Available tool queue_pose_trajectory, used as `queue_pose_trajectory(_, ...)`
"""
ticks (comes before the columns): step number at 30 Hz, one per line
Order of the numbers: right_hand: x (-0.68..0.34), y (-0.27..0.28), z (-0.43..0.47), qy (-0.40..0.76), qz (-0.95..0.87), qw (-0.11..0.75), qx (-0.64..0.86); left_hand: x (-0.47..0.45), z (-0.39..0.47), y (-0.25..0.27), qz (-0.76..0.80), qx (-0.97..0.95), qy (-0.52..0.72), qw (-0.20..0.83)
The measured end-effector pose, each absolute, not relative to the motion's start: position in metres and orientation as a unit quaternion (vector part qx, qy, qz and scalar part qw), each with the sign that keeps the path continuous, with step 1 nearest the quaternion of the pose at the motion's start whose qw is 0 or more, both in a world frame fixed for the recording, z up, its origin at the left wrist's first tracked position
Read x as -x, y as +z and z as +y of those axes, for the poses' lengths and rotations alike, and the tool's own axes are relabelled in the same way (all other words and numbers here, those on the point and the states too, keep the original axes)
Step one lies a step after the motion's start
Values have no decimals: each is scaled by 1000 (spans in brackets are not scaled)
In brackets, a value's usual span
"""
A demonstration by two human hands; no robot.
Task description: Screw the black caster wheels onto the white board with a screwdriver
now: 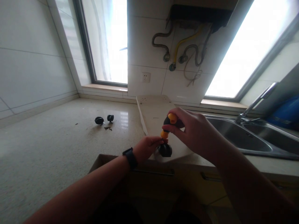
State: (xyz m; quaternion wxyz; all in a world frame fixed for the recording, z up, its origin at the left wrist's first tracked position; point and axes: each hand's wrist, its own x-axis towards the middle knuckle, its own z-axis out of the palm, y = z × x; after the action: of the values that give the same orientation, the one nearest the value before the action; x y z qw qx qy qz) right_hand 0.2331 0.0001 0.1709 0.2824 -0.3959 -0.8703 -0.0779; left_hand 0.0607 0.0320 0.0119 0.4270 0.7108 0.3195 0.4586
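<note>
My right hand (184, 124) is closed around the black and orange handle of a screwdriver (164, 134), held upright with its tip downward. Below it, my left hand (149, 146) has its fingers pinched together by the screwdriver's lower end; what they hold is hidden. A black caster wheel (165, 150) sits at the near edge of a pale board (154, 109), right beside my left fingertips. On the counter to the left lie two more casters, one caster (99, 120) tipped over and another caster (110, 118), with several small screws (107, 128) in front of them.
A double steel sink (233, 133) with a faucet (254, 104) is set into the counter at right. Drawer handles (210, 177) line the cabinet front below. Hoses (161, 46) hang on the back wall over a socket (146, 77). Something blue (285, 112) stands behind the sink.
</note>
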Motion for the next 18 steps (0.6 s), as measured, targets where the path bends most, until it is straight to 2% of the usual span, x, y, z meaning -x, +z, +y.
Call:
queue_pose_trajectory(7,-229,167,0,-103,-851,298,420,-61,32,14,309,-719,449,430)
queue_pose_trajectory(15,-232,168,1,-16,-858,293,421,-61,24,16,343,-742,418,397)
queue_pose_trajectory(18,-237,174,-2,-16,-844,333,420,-64,22,15,358,-745,416,380)
